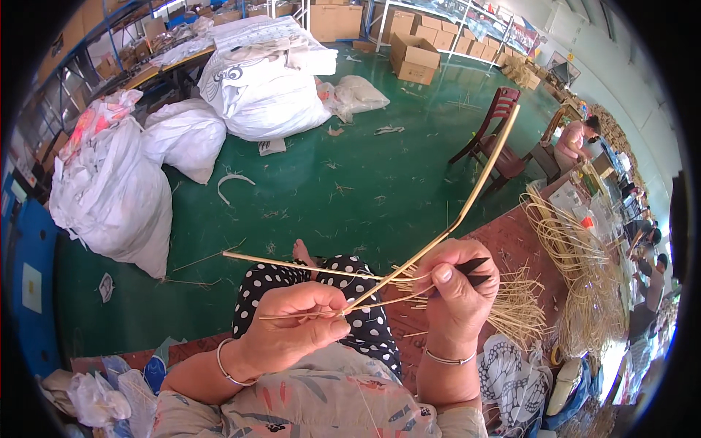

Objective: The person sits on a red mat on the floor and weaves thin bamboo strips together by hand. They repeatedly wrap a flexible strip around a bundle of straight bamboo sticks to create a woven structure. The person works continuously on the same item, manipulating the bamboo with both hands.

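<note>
My left hand (292, 321), at the lower middle, pinches the lower end of a long, bent pale cane stick (488, 163) between thumb and fingers. From that pinch the stick rises to the upper right, past my right hand. A thinner cane strip (307, 266) crosses the stick and reaches toward my right fingers. My right hand (460, 292) is closed around a dark pointed cutting tool (473, 266), its two tips apart and its handles hidden in the palm. A narrow strip (394, 299) runs between both hands; how the strips join at the left fingertips is hidden.
Cut cane pieces (518, 303) lie in a pile right of my lap, near coiled cane bundles (577, 270). Big white sacks (113, 197) stand on the green floor at left. A wooden chair (500, 135) and a cardboard box (414, 58) are farther off. Other people sit at right.
</note>
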Available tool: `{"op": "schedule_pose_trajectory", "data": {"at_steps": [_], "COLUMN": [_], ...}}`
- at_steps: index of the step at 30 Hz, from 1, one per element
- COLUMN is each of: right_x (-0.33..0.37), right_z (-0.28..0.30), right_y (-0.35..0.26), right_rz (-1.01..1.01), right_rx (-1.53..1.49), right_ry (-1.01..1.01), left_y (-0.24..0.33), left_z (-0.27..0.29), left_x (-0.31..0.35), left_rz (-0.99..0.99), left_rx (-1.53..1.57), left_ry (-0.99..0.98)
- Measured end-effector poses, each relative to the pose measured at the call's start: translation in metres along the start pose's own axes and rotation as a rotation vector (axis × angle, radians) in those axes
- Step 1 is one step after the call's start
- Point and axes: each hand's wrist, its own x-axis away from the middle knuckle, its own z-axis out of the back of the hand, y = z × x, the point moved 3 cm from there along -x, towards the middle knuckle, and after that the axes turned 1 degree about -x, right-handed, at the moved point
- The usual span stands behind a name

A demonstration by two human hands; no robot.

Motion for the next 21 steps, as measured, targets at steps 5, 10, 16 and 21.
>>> {"op": "schedule_pose_trajectory", "data": {"at_steps": [5, 10, 16, 21], "right_x": [0.002, 0.003, 0.001, 0.002], "right_z": [0.002, 0.007, 0.012, 0.014], "right_y": [0.002, 0.006, 0.012, 0.013], "right_rz": [0.009, -0.048, -0.082, -0.1], "right_rx": [-0.002, -0.06, -0.091, -0.079], "right_ry": [0.006, 0.016, 0.04, 0.049], "left_y": [0.001, -0.001, -0.007, -0.007], "left_z": [0.0, -0.001, 0.006, 0.025], "left_x": [0.001, 0.0, 0.002, -0.008], "left_rz": [0.008, 0.066, 0.124, -0.117], "left_rx": [-0.053, -0.018, 0.114, 0.042], "left_ry": [0.014, 0.009, -0.104, -0.024]}}
